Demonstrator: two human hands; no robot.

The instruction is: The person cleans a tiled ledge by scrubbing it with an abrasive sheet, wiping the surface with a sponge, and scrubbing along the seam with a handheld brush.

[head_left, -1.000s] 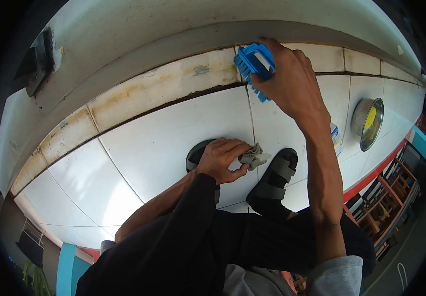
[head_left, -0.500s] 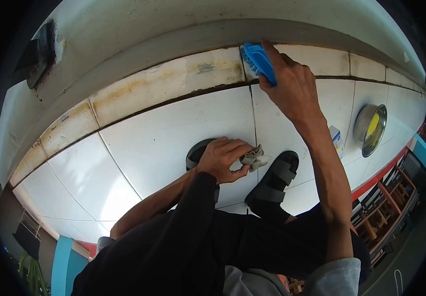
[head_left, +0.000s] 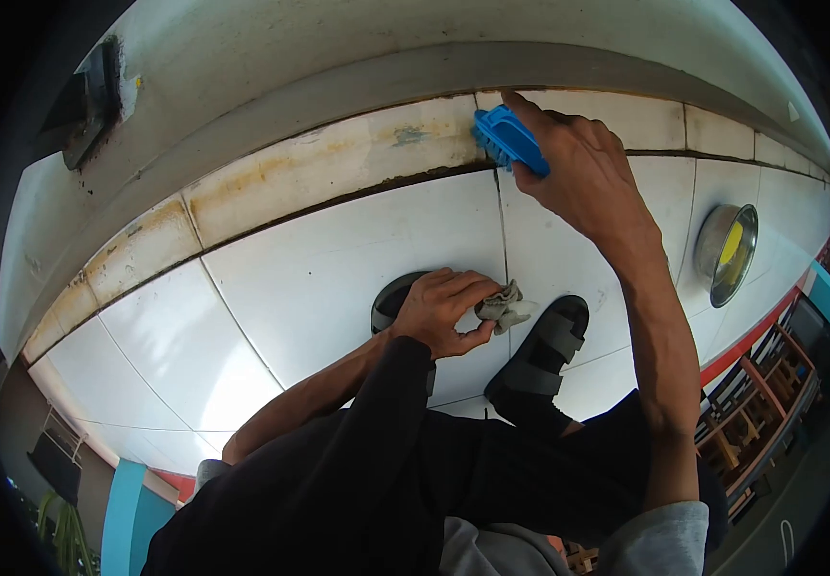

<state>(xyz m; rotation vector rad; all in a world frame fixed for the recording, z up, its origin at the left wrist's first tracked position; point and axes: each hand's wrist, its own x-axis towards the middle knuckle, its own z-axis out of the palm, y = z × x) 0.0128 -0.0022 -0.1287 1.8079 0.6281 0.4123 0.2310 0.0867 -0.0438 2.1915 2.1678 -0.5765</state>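
Observation:
My right hand [head_left: 583, 163] grips a blue scrubbing brush [head_left: 513, 139], its bristles against the pale skirting tiles [head_left: 328, 158] at a tile joint. Yellow-brown stains mark these tiles left of the brush. Lower down, my left hand [head_left: 444, 312] pinches a crumpled grey cloth [head_left: 503, 305] between thumb and fingers, above the white floor tiles [head_left: 357, 230] and close to my knee. Part of the cloth is hidden by the fingers.
A metal bowl [head_left: 725, 254] with something yellow inside stands on the floor at right. My sandalled feet, one sandal [head_left: 541, 350] in plain sight, are below my hands. Wooden furniture [head_left: 760, 403] lies beyond the red floor edge. A dark fixture [head_left: 93, 106] juts from the wall.
My right hand and the brush have shifted slightly down along the tile joint. My right forearm now covers the small box beside the bowl. My left hand keeps its hold on the cloth.

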